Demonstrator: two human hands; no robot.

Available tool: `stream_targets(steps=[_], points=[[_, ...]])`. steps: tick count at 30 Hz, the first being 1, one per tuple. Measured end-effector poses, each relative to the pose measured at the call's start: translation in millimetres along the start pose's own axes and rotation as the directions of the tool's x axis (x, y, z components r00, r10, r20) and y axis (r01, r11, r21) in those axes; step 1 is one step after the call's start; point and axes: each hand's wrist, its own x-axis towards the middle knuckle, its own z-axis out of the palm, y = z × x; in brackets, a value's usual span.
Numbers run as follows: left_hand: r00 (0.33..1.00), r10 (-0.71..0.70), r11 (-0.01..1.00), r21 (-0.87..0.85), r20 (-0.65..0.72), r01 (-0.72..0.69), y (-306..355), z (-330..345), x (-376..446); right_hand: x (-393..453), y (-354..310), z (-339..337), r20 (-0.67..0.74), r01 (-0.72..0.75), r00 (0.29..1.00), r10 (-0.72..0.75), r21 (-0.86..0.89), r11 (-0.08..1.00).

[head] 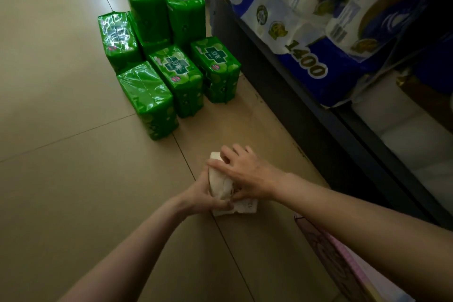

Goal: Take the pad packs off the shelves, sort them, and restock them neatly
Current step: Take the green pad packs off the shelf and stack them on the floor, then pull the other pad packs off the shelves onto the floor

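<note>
Both hands on a white pad pack low on the tiled floor, near the base of the shelf unit. Left hand grips the pack's near-left side, fingers curled round it. Right hand lies over the top and right side, fingers spread and bent down onto the wrapper, thumb at the near end, holding it. The pack's lower edge seems to touch the floor; hands hide most of it, print not readable.

Further out on the floor, a cluster of green pad packs, glossy wrap, dark green cross logo. Seven visible, standing close together, touching or nearly so: two tall ones at the far end, one at the far left, three in a front row nearest the hands, one partly hidden between. The rightmost green pack sits just beside the shelf base. Bare floor between the green cluster and the white pack, well apart.

Right side: dark shelf unit runs diagonally along the floor edge. On it a blue-and-white multipack of tissue rolls marked "1400", its wrap overhanging the shelf lip. White packs on the lower level, dim. At the bottom right edge, a pink-and-white package under the right forearm, partly cut off.
</note>
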Motion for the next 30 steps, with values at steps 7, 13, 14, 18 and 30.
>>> stream_targets(steps=[7,13,14,18,30], points=[[0.961,0.221,0.827,0.554,-0.164,-0.096,33.3,19.2,18.8,-52.9,28.7,-8.9,0.141,-0.350,0.935,0.324,0.504,0.790],[0.869,0.411,0.635,0.770,-0.275,-0.057,114.3,35.7,52.1,-90.9,37.6,17.2,0.174,-0.793,0.476,0.862,0.508,0.336],[0.875,0.385,0.625,0.781,-0.293,-0.014,121.0,38.0,52.4,-94.2,35.0,25.6,0.265,-0.833,0.426,0.865,0.488,0.261],[0.889,0.352,0.569,0.821,-0.293,0.045,165.6,37.4,26.1,-114.2,35.1,-10.0,0.325,-0.881,0.379,0.866,0.413,0.230],[0.743,0.565,0.766,0.563,-0.359,-0.311,427.7,86.8,-201.6,-325.9,-8.3,-393.3,-0.346,-0.658,0.502,0.792,0.441,0.610]])
